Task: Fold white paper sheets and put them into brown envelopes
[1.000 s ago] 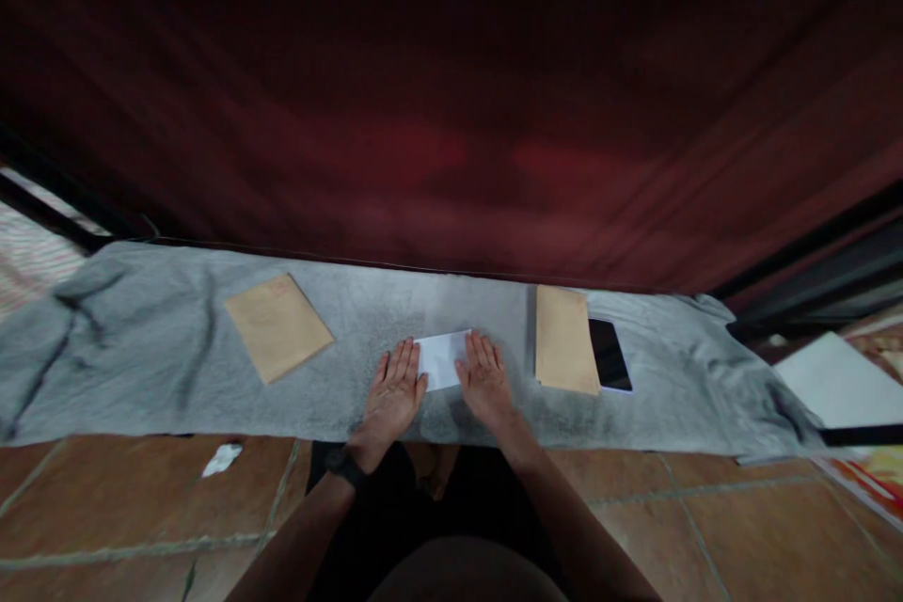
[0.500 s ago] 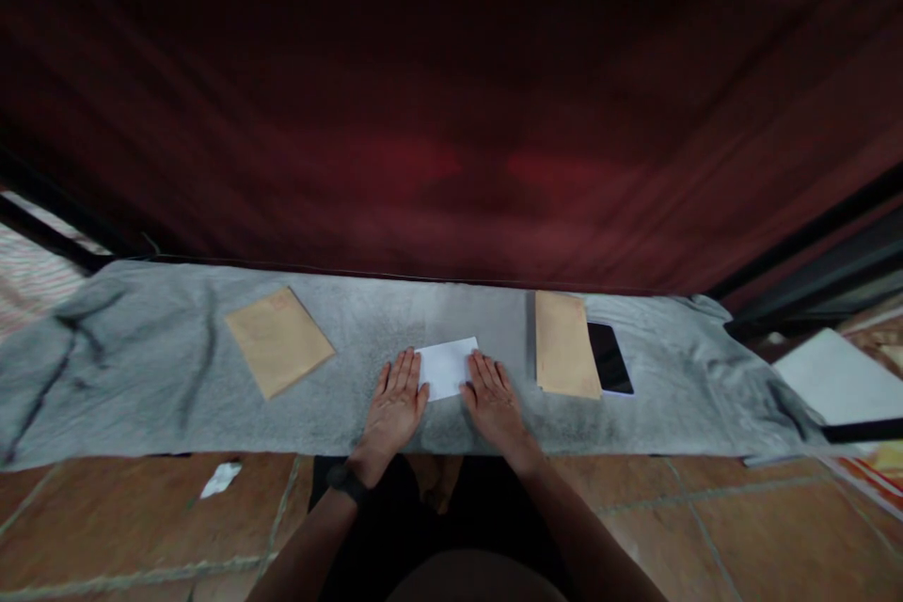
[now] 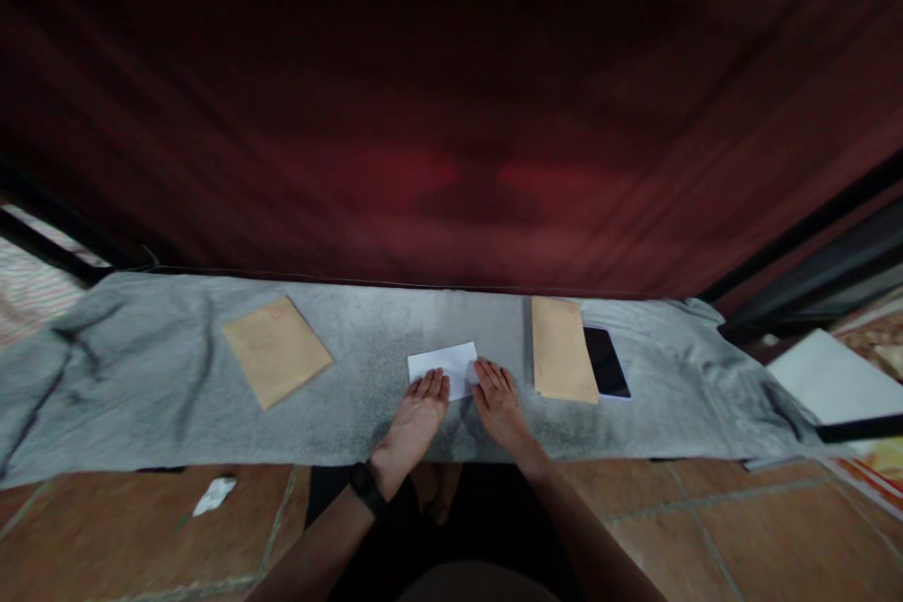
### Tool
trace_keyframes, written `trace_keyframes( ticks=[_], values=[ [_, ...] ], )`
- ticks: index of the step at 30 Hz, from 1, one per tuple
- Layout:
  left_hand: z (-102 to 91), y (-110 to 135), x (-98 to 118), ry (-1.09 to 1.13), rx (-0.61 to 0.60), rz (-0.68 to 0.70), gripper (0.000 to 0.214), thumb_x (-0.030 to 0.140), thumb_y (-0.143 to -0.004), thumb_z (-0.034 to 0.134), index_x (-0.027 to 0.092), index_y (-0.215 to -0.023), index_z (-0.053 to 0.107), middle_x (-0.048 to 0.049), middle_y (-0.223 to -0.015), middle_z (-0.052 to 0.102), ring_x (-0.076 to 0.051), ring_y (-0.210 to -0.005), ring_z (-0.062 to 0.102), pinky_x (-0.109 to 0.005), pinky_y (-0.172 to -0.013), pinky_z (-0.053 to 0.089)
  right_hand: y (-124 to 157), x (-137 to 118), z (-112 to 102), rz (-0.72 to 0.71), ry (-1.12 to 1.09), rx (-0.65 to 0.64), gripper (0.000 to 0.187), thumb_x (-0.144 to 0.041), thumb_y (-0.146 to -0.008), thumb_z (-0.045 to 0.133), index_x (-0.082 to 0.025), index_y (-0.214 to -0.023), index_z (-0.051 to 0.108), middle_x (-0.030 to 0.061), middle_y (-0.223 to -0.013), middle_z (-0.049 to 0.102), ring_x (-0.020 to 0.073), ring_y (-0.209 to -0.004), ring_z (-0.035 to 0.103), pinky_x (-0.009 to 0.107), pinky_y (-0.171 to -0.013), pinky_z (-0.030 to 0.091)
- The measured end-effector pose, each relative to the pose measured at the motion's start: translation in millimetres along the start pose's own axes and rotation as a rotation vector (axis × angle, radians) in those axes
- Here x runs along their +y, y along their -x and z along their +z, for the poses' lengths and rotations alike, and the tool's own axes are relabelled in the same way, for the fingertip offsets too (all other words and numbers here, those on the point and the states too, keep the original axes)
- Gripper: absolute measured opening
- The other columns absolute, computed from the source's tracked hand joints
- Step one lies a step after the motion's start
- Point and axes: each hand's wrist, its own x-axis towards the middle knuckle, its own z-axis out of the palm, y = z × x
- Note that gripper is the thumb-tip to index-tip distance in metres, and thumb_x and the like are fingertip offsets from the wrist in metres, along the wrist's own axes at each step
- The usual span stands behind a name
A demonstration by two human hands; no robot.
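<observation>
A small folded white paper [image 3: 444, 364] lies on a grey cloth [image 3: 141, 395] spread over the tiled floor. My left hand [image 3: 418, 414] rests flat with its fingers together, fingertips on the paper's near edge. My right hand [image 3: 499, 400] lies flat too, its fingers stretched out and touching the paper's right corner. Neither hand grips anything. A dark watch sits on my left wrist.
A brown envelope [image 3: 275, 350] lies on the cloth to the left. A stack of brown envelopes [image 3: 562, 349] and a black phone [image 3: 607, 361] lie to the right. A dark red curtain [image 3: 451, 113] hangs behind. A white scrap [image 3: 213, 495] lies on the tiles; a white sheet [image 3: 825, 378] lies far right.
My left hand has slid right and back toward me, onto the paper's near edge. My right hand has drawn back slightly. More of the white paper shows.
</observation>
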Motion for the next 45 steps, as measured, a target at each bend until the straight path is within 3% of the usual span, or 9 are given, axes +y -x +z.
trace_keyframes(
  ticks=[8,16,21,25,30,35,39,42,45],
  values=[
    [-9.5,-20.4,29.8,-0.048,-0.029,0.005,0.056,-0.005,-0.081,0.041,0.007,-0.133,0.058,-0.0257,-0.137,0.058,-0.033,-0.129,0.056,-0.048,-0.100,0.052,-21.9,-1.1,11.2,0.191,-0.172,0.019,0.046,-0.018,-0.095,0.042,-0.020,-0.136,0.060,0.0104,-0.130,0.068,0.0230,-0.122,0.062,0.039,-0.104,0.050],
    [-53.7,-32.2,41.4,0.093,0.056,-0.162,0.037,0.001,-0.087,0.043,0.012,-0.112,0.067,-0.0170,-0.108,0.070,-0.029,-0.104,0.066,-0.042,-0.089,0.053,-23.3,14.8,-2.4,0.409,-0.796,0.109,0.045,-0.043,-0.099,0.040,-0.024,-0.133,0.062,0.0087,-0.122,0.072,0.0223,-0.113,0.068,0.042,-0.094,0.056],
    [-83.6,-36.4,24.2,0.863,0.375,-0.550,0.016,0.025,-0.091,0.053,0.018,-0.090,0.067,-0.0054,-0.081,0.070,-0.019,-0.073,0.067,-0.030,-0.069,0.052,-17.7,-6.0,-25.2,0.586,-1.249,0.030,0.052,-0.051,-0.097,0.043,-0.016,-0.130,0.062,0.0166,-0.123,0.071,0.0268,-0.102,0.073,0.042,-0.084,0.060],
    [-68.6,-31.3,26.6,1.588,0.506,-0.771,0.025,0.038,-0.076,0.068,0.016,-0.089,0.068,-0.0033,-0.079,0.071,-0.016,-0.067,0.066,-0.030,-0.064,0.055,-20.6,-29.0,-37.9,0.601,-1.451,-0.083,0.055,-0.058,-0.092,0.051,-0.015,-0.124,0.064,0.0156,-0.119,0.073,0.0278,-0.101,0.073,0.039,-0.078,0.061],
    [-31.8,-5.9,35.9,1.776,0.510,-0.903,0.035,0.044,-0.066,0.078,0.017,-0.083,0.065,-0.0047,-0.080,0.072,-0.019,-0.074,0.070,-0.037,-0.075,0.060,-23.2,-25.5,-26.6,0.599,-1.215,-0.016,0.040,-0.051,-0.079,0.065,-0.022,-0.106,0.068,0.0051,-0.092,0.075,0.0234,-0.080,0.071,0.032,-0.059,0.060],
    [-14.1,13.4,14.0,1.663,0.576,-1.012,0.036,0.040,-0.074,0.074,0.020,-0.099,0.058,0.0007,-0.073,0.067,-0.016,-0.063,0.069,-0.030,-0.062,0.058,-20.7,-10.1,-11.3,0.547,-1.001,-0.072,0.026,-0.044,-0.080,0.060,-0.025,-0.096,0.068,-0.0011,-0.070,0.068,0.0199,-0.061,0.064,0.028,-0.046,0.051],
    [-10.5,20.1,-1.8,1.439,0.399,-0.932,0.046,0.037,-0.074,0.071,0.019,-0.113,0.054,0.0085,-0.061,0.057,-0.013,-0.046,0.058,-0.023,-0.046,0.044,-17.2,-8.2,-9.2,0.487,-0.772,-0.086,0.033,-0.032,-0.082,0.058,-0.025,-0.113,0.067,0.0029,-0.085,0.074,0.0250,-0.077,0.070,0.035,-0.066,0.056],
    [-12.2,23.5,-2.5,1.117,0.290,-0.841,0.042,0.029,-0.080,0.063,0.018,-0.119,0.053,0.0068,-0.061,0.058,-0.015,-0.050,0.058,-0.025,-0.050,0.041,-12.2,-11.3,-10.2,0.403,-0.367,-0.029,0.054,-0.027,-0.089,0.050,-0.021,-0.142,0.051,0.0099,-0.103,0.073,0.0287,-0.091,0.070,0.040,-0.080,0.056],
    [-16.8,24.9,0.8,0.878,0.172,-0.797,0.040,0.024,-0.085,0.057,0.017,-0.125,0.052,0.0015,-0.069,0.065,-0.018,-0.058,0.064,-0.027,-0.056,0.043,-4.6,-16.7,-11.6,0.254,-0.095,0.028,0.055,-0.026,-0.096,0.041,-0.015,-0.149,0.043,0.0167,-0.122,0.067,0.0310,-0.108,0.065,0.045,-0.092,0.053]
  ],
)
